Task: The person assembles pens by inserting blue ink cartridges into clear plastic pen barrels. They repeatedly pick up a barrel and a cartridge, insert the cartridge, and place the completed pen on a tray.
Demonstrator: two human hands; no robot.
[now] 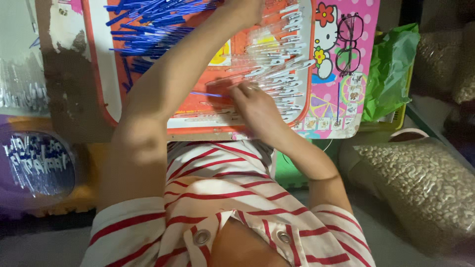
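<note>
The right hand [255, 106] is pinching a thin blue pen refill [205, 94] beside clear plastic pen barrels [282, 64]; the left hand [245, 10] is reaching past, grip unclear.

Small pink cartoon-printed table [368, 20]; blue refills [148, 24], clear pen barrels [282, 59], glasses [349, 44]
</note>
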